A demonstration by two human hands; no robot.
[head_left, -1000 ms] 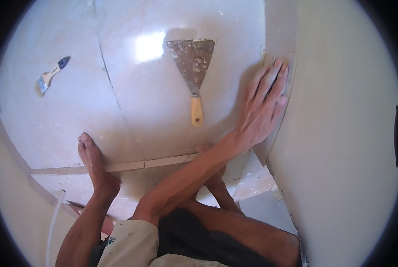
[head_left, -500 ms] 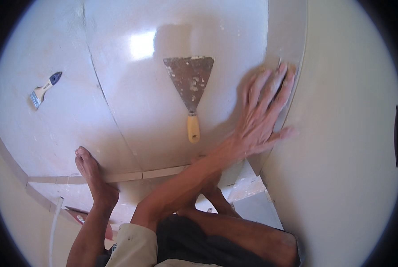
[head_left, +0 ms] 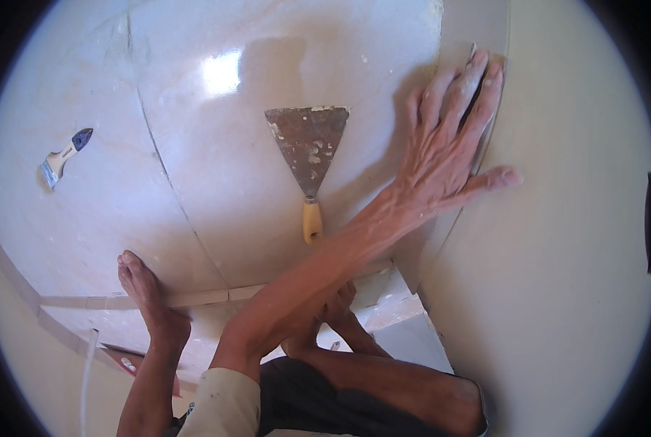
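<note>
My left hand [head_left: 449,131] lies with fingers stretched and thumb spread, on the grey skirting strip [head_left: 475,25] along the wall. White residue coats its fingers. A thin pale sliver [head_left: 473,52] shows at the fingertips; its kind is unclear. My right hand [head_left: 338,304] appears partly behind my left forearm, close to my folded leg; its fingers are mostly hidden. A broad triangular scraper [head_left: 311,149], its metal blade spotted with white and its handle yellow, lies on the tiles left of my left hand. Neither hand touches it.
A paintbrush [head_left: 67,156] with a dark-tipped handle lies at far left on the glossy pale tiles [head_left: 201,160]. My bare foot [head_left: 142,282] rests at their front edge trim [head_left: 194,297]. Lower left are a white pipe [head_left: 88,379] and a red item [head_left: 125,360]. The wall [head_left: 558,240] stands at right.
My left hand has slid farther up along the grey strip, away from me, still flat, and the pale sliver at its fingertips has moved with it. The scraper and paintbrush shift slightly with the view.
</note>
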